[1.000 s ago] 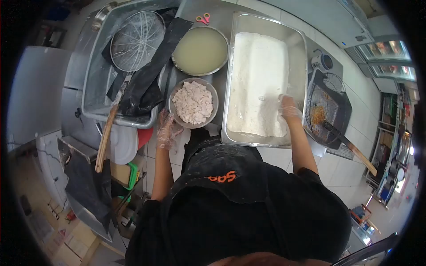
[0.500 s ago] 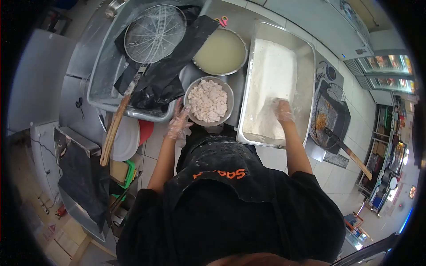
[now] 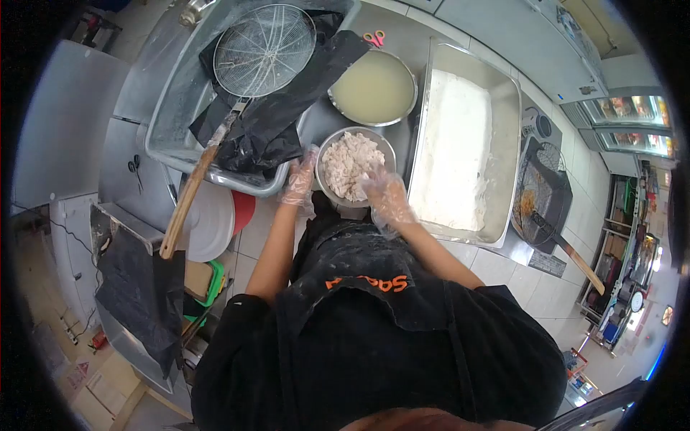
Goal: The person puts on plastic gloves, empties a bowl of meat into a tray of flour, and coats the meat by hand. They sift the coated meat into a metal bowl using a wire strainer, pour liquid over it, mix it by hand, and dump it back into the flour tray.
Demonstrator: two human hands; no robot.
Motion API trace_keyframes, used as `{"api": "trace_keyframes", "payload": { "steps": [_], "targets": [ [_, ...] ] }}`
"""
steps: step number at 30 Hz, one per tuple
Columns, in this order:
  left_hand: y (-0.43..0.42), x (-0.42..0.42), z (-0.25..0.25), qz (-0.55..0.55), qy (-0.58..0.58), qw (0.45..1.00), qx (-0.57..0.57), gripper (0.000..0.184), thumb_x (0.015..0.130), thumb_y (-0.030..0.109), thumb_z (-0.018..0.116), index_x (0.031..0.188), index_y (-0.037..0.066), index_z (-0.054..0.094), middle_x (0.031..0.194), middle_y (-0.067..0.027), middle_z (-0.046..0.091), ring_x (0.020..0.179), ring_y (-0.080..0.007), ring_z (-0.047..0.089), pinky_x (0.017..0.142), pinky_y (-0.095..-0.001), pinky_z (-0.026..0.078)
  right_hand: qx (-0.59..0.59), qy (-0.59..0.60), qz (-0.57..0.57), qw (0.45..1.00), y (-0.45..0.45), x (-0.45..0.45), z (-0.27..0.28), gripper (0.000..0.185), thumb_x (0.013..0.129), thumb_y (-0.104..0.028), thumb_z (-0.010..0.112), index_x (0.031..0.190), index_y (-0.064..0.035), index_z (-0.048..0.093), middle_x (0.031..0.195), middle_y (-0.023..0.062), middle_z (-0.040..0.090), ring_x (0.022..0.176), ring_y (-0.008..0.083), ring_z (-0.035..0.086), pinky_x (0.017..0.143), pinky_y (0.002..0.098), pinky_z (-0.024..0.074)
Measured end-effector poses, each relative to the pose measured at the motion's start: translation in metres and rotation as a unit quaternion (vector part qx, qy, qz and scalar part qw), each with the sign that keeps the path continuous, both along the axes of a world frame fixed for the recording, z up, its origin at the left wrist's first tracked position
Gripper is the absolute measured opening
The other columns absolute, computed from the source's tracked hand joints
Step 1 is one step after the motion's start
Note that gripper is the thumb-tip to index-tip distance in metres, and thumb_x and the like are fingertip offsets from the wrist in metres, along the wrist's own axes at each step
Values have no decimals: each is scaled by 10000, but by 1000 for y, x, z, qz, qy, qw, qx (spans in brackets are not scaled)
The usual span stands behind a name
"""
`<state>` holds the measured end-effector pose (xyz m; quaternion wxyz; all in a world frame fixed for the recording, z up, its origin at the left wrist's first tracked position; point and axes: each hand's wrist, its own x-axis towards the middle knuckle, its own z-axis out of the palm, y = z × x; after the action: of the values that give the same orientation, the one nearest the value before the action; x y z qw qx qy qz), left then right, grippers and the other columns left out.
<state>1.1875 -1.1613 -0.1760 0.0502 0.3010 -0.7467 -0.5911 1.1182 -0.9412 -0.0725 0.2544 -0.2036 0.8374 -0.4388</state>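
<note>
A round metal bowl (image 3: 392, 159) holds pale raw meat pieces (image 3: 349, 161) with whitish powder on them. My left hand (image 3: 300, 179), in a clear plastic glove, is cupped against the bowl's left side, its fingers along the rim. My right hand (image 3: 389, 197), gloved the same way, reaches over the bowl's near right rim with its fingertips at the meat. Motion smears those fingers, so whatever they hold cannot be made out. To the right is a deep steel tray (image 3: 507, 144) with white flour (image 3: 456, 144) spread along its bottom.
Behind the meat bowl stands a larger bowl of cloudy yellowish liquid (image 3: 374, 87), near pink-handled scissors (image 3: 374, 38). A wire skimmer (image 3: 264, 54) lies over black plastic (image 3: 262, 136) on a grey tub (image 3: 162, 118). Another strainer (image 3: 535, 205) lies right of the tray.
My right hand has left the flour in the tray and moved left to the meat bowl. My left hand has come up closer against the bowl's side. The whole view has shifted slightly.
</note>
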Motion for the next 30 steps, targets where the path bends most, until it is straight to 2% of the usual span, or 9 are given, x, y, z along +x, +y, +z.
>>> {"api": "trace_keyframes", "payload": {
  "steps": [3, 4, 8, 15, 21, 24, 26, 28, 30],
  "targets": [
    [-7, -17, 10, 29, 41, 996, 76, 447, 922, 126, 496, 1340, 7, 390, 1308, -169, 487, 1239, -246, 454, 1038, -378, 378, 96, 68, -41, 992, 8, 15, -12, 420, 902, -138, 508, 1264, 67, 448, 1257, 239, 541, 1122, 285, 565, 930, 372, 453],
    [-12, -20, 10, 10, 42, 993, 112, 459, 922, 136, 504, 1345, 5, 382, 1313, -169, 480, 1241, -246, 451, 1039, -373, 375, -25, -56, -150, 987, 6, 15, -16, 453, 902, -131, 512, 1302, 59, 416, 1324, 249, 480, 1191, 290, 515, 969, 368, 428],
    [-21, -39, -7, -4, 84, 984, 154, 512, 920, 174, 538, 1364, -2, 352, 1335, -172, 452, 1249, -244, 437, 1046, -352, 363, -58, -91, -231, 967, 8, 5, 1, 508, 901, -139, 521, 1346, 52, 370, 1336, 272, 455, 1230, 313, 480, 988, 360, 415],
    [-23, -124, -47, 55, 271, 947, 165, 620, 916, 241, 597, 1396, -14, 299, 1373, -177, 402, 1264, -242, 413, 1057, -317, 342, 85, 43, -224, 970, -9, -59, -19, 775, 923, -513, 381, 1381, 104, 286, 1375, 306, 390, 1301, 405, 369, 1097, 405, 273],
    [-48, -175, -57, 131, 235, 959, 86, 573, 905, 241, 564, 1386, 26, 340, 1389, -128, 413, 1243, -234, 441, 1024, -358, 367, 116, -4, -283, 952, -31, -124, -42, 801, 904, -598, 306, 1423, 12, 284, 1444, 253, 321, 1363, 382, 271, 1130, 405, 196],
    [-46, -163, -37, 114, 178, 971, 107, 590, 875, 304, 569, 1377, 65, 372, 1377, -78, 436, 1183, -205, 469, 887, -351, 466, 54, -44, -336, 939, -33, -141, -49, 719, 896, -511, 440, 1422, -35, 318, 1428, 215, 372, 1328, 349, 348, 1092, 400, 266],
    [-48, -159, -31, 113, 141, 979, 89, 544, 904, 291, 558, 1347, 22, 394, 1358, -107, 446, 1182, -203, 476, 944, -328, 428, -42, -102, -395, 912, -36, -154, -55, 686, 878, -430, 551, 1410, -45, 351, 1383, 175, 449, 1280, 304, 424, 1057, 375, 320],
    [-51, -155, -7, 97, 52, 981, 162, 569, 875, 337, 561, 1368, 97, 411, 1363, -70, 444, 1167, -208, 480, 722, -356, 529, -99, -124, -418, 895, -40, -166, -61, 660, 876, -409, 560, 1394, -42, 377, 1367, 168, 465, 1265, 289, 436, 1046, 368, 329],
    [-47, -151, 12, 61, 36, 984, 166, 564, 873, 324, 557, 1371, 105, 409, 1351, -70, 453, 1157, -217, 489, 727, -374, 528, -151, -146, -435, 875, -38, -175, -67, 635, 875, -387, 570, 1379, -38, 404, 1351, 161, 481, 1251, 274, 448, 1036, 361, 338]
  ]
}}
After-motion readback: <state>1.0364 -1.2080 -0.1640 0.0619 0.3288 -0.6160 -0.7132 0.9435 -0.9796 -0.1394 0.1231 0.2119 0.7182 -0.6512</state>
